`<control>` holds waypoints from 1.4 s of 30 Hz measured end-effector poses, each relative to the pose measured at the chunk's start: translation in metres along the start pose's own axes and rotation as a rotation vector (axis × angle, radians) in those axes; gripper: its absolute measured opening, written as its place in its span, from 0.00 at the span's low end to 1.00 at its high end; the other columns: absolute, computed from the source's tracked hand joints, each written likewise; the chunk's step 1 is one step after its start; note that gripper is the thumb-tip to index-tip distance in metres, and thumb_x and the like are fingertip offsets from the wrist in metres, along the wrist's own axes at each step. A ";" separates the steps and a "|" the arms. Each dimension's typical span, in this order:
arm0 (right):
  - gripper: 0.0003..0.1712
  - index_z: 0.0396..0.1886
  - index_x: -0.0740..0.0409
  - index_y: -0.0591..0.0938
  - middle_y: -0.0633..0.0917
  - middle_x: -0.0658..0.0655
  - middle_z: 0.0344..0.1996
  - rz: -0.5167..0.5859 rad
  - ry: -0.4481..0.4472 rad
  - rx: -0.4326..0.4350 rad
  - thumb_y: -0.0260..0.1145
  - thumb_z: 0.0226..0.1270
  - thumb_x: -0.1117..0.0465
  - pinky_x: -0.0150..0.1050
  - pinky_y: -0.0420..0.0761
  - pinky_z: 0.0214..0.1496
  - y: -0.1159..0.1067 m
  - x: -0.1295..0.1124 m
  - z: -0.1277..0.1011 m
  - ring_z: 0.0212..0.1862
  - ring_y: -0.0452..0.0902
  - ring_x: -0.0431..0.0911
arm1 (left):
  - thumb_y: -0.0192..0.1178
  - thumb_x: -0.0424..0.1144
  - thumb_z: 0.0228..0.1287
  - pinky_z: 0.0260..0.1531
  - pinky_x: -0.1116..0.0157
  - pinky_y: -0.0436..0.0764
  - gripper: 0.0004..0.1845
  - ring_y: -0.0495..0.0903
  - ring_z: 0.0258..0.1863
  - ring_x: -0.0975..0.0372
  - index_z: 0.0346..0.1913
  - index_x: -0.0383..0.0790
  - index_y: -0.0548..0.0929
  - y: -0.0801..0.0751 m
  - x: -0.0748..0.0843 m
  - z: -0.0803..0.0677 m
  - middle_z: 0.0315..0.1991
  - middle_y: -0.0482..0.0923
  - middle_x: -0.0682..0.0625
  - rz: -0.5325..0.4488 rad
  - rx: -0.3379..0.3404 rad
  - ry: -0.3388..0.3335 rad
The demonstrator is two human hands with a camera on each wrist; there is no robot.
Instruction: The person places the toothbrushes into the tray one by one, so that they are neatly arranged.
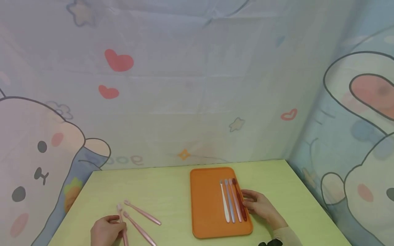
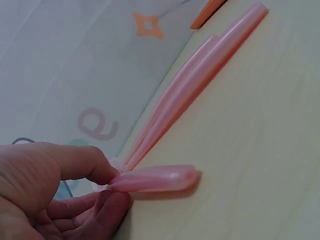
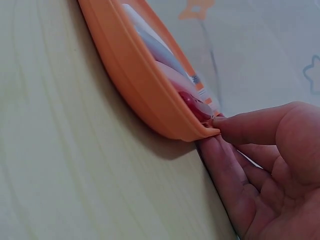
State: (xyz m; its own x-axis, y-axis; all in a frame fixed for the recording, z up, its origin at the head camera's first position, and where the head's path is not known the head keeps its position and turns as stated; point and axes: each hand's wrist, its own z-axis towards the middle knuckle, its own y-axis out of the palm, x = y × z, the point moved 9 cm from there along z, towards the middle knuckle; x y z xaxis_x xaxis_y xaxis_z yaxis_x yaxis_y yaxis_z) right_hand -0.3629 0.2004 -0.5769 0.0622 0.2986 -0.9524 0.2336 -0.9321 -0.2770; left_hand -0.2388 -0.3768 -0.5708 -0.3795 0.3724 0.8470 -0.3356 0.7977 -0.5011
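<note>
While the left hand pinches one pink toothbrush above the surface — two more pink toothbrushes lie nearby — the right hand grips the near-side rim of the orange tray, thumb over, fingers under. I count four assorted toothbrushes inside, side by side.

Looks like smooth, glossy plastic on pink brushes, with pearly sheen. Shines brightly on red brush, also plastic-looking. Looks duller on tray: smooth plastic, near matt. Shows pale wood grain on table, smooth and matt. Looks like thin cloth in backdrop, creased, faintly lustrous.
</note>
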 end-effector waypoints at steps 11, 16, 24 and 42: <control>0.32 0.76 0.70 0.73 0.79 0.71 0.68 -0.004 0.007 0.030 0.68 0.74 0.70 0.42 0.87 0.41 -0.002 0.007 0.005 0.56 0.83 0.50 | 0.71 0.31 0.62 0.29 0.61 0.90 0.33 0.89 0.26 0.58 0.65 0.14 0.74 -0.001 -0.007 0.008 0.34 0.90 0.44 -0.229 -0.057 -0.022; 0.32 0.75 0.71 0.74 0.79 0.71 0.67 -0.003 0.005 0.032 0.67 0.73 0.71 0.42 0.88 0.41 -0.001 0.006 0.004 0.57 0.84 0.52 | 0.72 0.32 0.66 0.32 0.62 0.90 0.35 0.89 0.28 0.59 0.71 0.17 0.71 -0.002 -0.002 0.006 0.36 0.90 0.47 -0.327 -0.073 -0.032; 0.32 0.75 0.70 0.74 0.80 0.71 0.68 -0.006 0.000 0.026 0.67 0.73 0.71 0.41 0.87 0.40 -0.002 0.007 0.005 0.57 0.84 0.52 | 0.66 0.28 0.70 0.37 0.62 0.91 0.34 0.88 0.34 0.60 0.75 0.22 0.68 0.009 0.020 0.001 0.36 0.87 0.50 -0.463 -0.107 -0.021; 0.32 0.74 0.72 0.73 0.80 0.73 0.67 -0.023 -0.031 0.017 0.68 0.73 0.70 0.41 0.87 0.41 -0.002 0.000 0.003 0.58 0.84 0.54 | 0.66 0.24 0.69 0.36 0.62 0.91 0.28 0.86 0.35 0.57 0.70 0.21 0.74 0.077 0.092 -0.014 0.41 0.87 0.42 -0.488 -0.237 0.131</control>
State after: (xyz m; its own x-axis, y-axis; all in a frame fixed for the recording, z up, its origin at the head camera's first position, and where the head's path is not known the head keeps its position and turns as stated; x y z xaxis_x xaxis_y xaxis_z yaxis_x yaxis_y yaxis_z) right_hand -0.3661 0.2018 -0.5767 0.0265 0.3136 -0.9492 0.2184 -0.9284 -0.3006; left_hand -0.2877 -0.2746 -0.5291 -0.1137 -0.0232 0.9933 -0.2368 0.9715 -0.0044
